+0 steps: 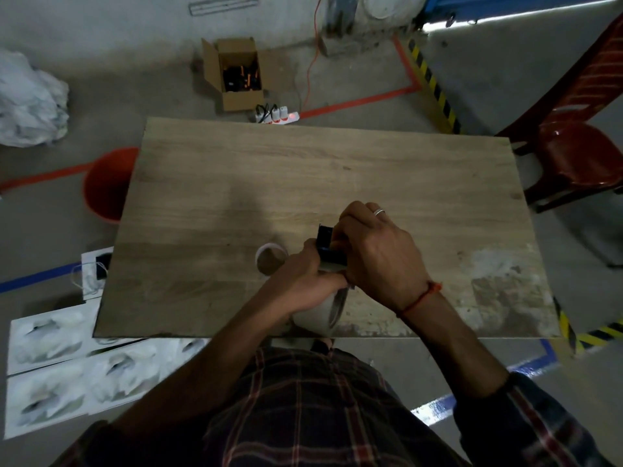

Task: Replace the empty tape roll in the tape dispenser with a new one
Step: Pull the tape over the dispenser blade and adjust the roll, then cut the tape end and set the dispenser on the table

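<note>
One dispenser (328,246), two hands (305,281), two rolls (317,315).

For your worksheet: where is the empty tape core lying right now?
On the wooden table, lying flat just left of the left hand, the empty tape core sits apart from the dispenser.

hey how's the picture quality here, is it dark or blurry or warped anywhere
Head view: dim overall, with a soft shadow on the table beyond the hands; glare streaks top right and on the floor near the right sleeve; wide-angle bending at the edges; the dispenser between left hand and right hand is dark and soft.
</note>
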`<state>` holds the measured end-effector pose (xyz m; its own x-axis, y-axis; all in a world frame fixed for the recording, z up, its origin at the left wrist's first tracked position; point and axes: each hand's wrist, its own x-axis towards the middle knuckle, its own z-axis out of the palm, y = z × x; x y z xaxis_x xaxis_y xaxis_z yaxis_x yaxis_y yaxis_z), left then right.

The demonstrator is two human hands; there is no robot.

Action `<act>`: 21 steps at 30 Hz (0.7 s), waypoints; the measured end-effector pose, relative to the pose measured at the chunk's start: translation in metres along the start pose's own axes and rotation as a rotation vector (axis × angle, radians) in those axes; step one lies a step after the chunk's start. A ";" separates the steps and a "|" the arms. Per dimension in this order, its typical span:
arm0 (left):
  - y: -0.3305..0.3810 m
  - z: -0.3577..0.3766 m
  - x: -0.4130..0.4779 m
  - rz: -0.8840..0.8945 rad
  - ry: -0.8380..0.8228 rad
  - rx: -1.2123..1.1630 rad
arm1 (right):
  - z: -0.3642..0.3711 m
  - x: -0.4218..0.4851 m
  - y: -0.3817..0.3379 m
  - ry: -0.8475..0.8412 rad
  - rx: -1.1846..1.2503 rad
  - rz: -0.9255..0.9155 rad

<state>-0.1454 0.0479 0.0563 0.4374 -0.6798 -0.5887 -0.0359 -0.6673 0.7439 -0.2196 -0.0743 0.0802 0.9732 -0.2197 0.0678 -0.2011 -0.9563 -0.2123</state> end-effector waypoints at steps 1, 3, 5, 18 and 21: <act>-0.002 -0.002 0.001 0.008 -0.014 0.032 | 0.001 0.001 -0.001 -0.010 0.007 0.008; -0.005 -0.006 0.004 0.017 -0.050 0.081 | 0.004 0.004 -0.002 -0.038 0.023 0.022; -0.007 -0.009 0.006 0.018 -0.075 0.106 | 0.007 0.006 -0.004 -0.063 0.046 0.039; -0.006 0.008 0.003 0.102 -0.058 0.481 | 0.020 -0.011 -0.011 0.035 -0.186 -0.092; -0.011 0.011 0.006 0.100 0.025 0.475 | 0.017 -0.014 -0.012 0.138 -0.194 -0.119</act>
<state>-0.1519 0.0480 0.0412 0.4320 -0.7439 -0.5099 -0.4827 -0.6683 0.5661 -0.2286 -0.0568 0.0648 0.9696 -0.1148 0.2161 -0.1166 -0.9932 -0.0045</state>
